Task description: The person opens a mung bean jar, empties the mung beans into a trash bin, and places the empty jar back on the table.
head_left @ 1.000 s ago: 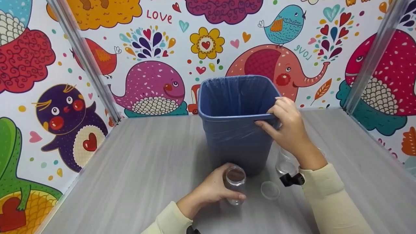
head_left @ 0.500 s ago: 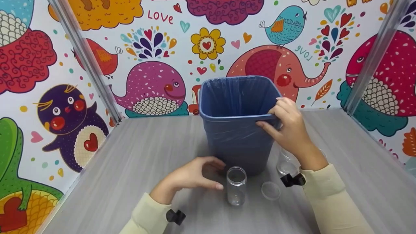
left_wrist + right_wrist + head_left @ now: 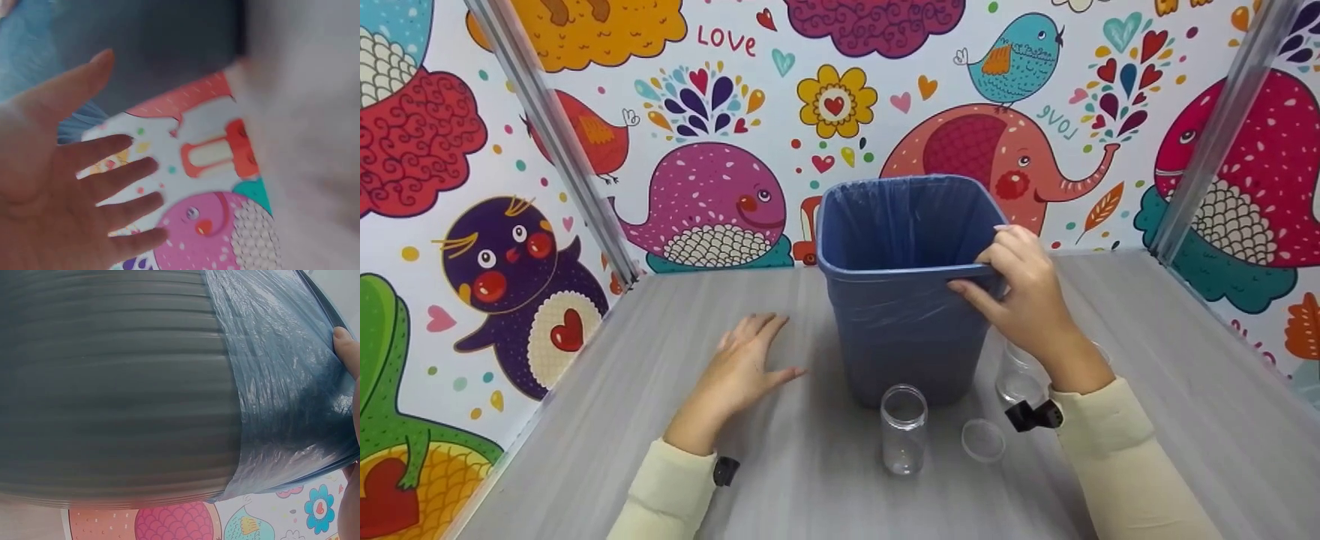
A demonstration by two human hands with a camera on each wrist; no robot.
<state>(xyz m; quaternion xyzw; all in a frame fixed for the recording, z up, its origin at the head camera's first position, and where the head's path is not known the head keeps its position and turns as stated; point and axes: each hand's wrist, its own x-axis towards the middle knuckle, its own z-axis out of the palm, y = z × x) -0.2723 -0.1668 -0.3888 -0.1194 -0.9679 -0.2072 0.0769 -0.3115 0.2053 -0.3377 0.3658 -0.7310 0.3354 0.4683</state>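
A dark trash bin [image 3: 911,345] stands upright mid-table, lined with a thin blue bag [image 3: 275,382] folded over its rim. My right hand [image 3: 1027,292] grips the bin's rim at the near right corner, thumb outside and fingers over the edge. My left hand [image 3: 735,371] is left of the bin, fingers spread and holding nothing; the left wrist view shows its palm with the fingers apart. In front of the bin an open clear plastic jar [image 3: 905,442] stands upright. Just right of that jar lies a clear round lid [image 3: 983,440].
Another clear container [image 3: 1020,381] stands right of the bin, partly hidden behind my right forearm. The grey tabletop [image 3: 607,420] meets printed cartoon walls [image 3: 840,45] at the back and sides. Metal posts [image 3: 559,142] rise at the back corners.
My left hand has let go of the clear jar, leaving it upright on the table, and moved left and farther back. The right hand keeps its grip on the bin's rim.
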